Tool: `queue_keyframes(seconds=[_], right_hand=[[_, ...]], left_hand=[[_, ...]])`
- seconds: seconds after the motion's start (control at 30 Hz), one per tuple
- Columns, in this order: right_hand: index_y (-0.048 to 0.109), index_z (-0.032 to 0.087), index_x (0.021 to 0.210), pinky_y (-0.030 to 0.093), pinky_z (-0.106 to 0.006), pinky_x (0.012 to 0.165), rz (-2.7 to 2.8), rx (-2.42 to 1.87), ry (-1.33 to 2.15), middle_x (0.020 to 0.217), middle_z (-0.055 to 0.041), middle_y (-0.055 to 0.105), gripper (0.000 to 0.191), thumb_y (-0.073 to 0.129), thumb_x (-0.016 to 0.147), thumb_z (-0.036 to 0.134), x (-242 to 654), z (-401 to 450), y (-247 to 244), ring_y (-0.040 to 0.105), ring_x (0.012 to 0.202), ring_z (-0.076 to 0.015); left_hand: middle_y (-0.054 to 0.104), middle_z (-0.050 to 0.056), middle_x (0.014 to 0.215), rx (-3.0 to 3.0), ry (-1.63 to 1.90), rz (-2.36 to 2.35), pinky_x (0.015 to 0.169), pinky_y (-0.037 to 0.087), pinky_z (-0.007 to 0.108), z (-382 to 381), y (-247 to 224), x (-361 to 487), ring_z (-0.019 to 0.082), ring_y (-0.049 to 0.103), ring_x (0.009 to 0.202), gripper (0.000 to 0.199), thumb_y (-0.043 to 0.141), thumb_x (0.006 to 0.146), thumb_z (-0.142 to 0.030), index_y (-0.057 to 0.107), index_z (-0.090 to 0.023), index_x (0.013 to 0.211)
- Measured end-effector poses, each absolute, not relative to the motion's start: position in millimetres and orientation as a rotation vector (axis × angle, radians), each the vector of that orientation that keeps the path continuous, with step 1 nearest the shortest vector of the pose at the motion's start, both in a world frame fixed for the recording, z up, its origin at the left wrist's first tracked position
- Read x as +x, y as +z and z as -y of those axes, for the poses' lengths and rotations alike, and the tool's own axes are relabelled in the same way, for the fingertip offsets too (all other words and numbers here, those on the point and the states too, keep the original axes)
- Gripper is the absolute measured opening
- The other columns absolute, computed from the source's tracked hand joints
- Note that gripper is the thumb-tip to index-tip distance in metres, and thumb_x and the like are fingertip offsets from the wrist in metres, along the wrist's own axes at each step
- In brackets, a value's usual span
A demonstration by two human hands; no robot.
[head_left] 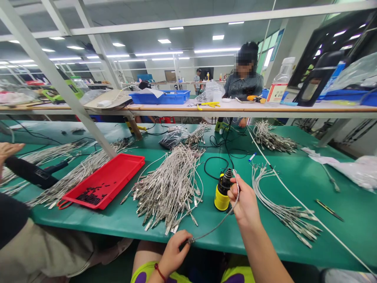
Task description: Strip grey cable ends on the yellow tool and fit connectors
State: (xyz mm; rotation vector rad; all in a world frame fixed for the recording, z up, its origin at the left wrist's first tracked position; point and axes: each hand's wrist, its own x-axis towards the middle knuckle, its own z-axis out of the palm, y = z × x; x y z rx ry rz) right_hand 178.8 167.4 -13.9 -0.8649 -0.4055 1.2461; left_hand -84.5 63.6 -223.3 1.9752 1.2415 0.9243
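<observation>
A thin grey cable (213, 228) ran between the two hands, its long axis slanting up and away from the left hand (173, 253) to the right hand (244, 204); the right hand was the farther forward, and the cable's upper end arched just past its fingers (235, 190). The left hand was nearly closed, its fingers pinching the cable beside a small metal fitting (191, 240); a red cord bracelet (159, 273) circled that wrist. The right hand was also curled shut around the cable, though its exact grip was partly hidden. Just ahead of the right hand stood an upright yellow-and-black cylindrical tool (221, 198), very near it; whether they touched, I could not tell. Ahead and left of the left hand lay a large heap of metal-tipped cables (167, 188); farther left sat a red plastic tray (129, 165) holding small black parts (90, 197). Right of the right hand lay another metal-tipped cable bundle (288, 212), all on a green workbench (294, 181); a co-worker's hand (8, 151) showed at the far left, well apart.
</observation>
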Motion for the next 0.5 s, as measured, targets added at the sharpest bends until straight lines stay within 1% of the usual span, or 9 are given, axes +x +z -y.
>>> queue_keyframes(seconds=[0.2, 0.37, 0.5], right_hand=[[0.069, 0.014, 0.078, 0.025, -0.017, 0.037, 0.389, -0.863, 1.245, 0.046, 0.0076, 0.045, 0.039, 0.085, 0.076, 0.05, 179.9, -167.2, -13.3, 0.032, 0.04, -0.0029], [0.069, 0.014, 0.078, 0.024, -0.017, 0.037, 0.391, -0.865, 1.236, 0.045, 0.008, 0.044, 0.04, 0.084, 0.075, 0.051, 182.0, -166.3, -13.9, 0.031, 0.039, -0.0026], [0.069, 0.014, 0.079, 0.023, -0.017, 0.037, 0.393, -0.87, 1.229, 0.044, 0.008, 0.044, 0.04, 0.083, 0.077, 0.051, 183.9, -164.7, -13.3, 0.03, 0.039, -0.0026]], left_hand=[[0.075, 0.008, 0.098, 1.988, 0.924, -1.243, 0.089, 0.054, 0.034, -62.7, -224.3, -83.8, 0.023, 0.07, 0.094, 0.017, 0.056, 0.099, -0.027, 0.072, -0.023, 0.103], [0.075, 0.009, 0.099, 2.001, 0.923, -1.245, 0.091, 0.055, 0.036, -62.9, -224.2, -84.0, 0.023, 0.07, 0.096, 0.018, 0.056, 0.099, -0.027, 0.073, -0.023, 0.103], [0.075, 0.008, 0.094, 2.014, 0.924, -1.251, 0.086, 0.056, 0.034, -63.0, -223.4, -82.7, 0.023, 0.07, 0.091, 0.019, 0.055, 0.099, -0.029, 0.073, -0.023, 0.1]])
